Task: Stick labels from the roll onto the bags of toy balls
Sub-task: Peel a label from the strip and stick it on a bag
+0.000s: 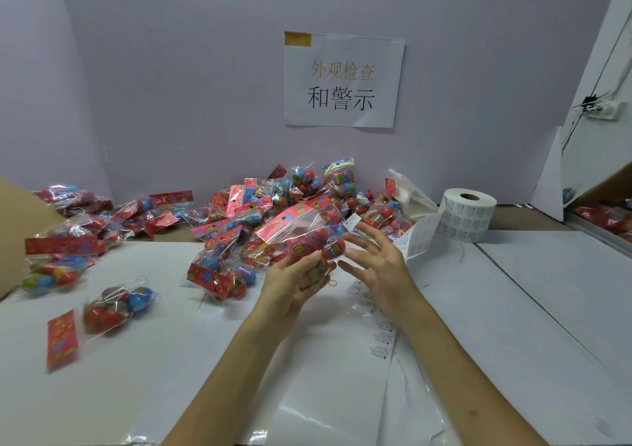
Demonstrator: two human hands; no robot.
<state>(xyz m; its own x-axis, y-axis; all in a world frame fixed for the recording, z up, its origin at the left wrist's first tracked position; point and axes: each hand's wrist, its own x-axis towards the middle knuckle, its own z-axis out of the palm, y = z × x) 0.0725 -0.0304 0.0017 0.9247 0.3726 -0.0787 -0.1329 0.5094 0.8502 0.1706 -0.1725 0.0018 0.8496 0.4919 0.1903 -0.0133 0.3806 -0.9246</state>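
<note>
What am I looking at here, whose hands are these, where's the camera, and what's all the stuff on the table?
There is no machine: this is one picture from a camera worn on a person's head, looking down at their own two bare hands. The left hand holds a clear bag of toy balls from below. The right hand is open, fingers spread, with a small white label at its fingertips against that bag; whether it is stuck yet I cannot tell. On the white table lie a pile of similar bags, a few more bags to the left, and a roll of labels on the right. A paper sign hangs on the wall behind.
</note>
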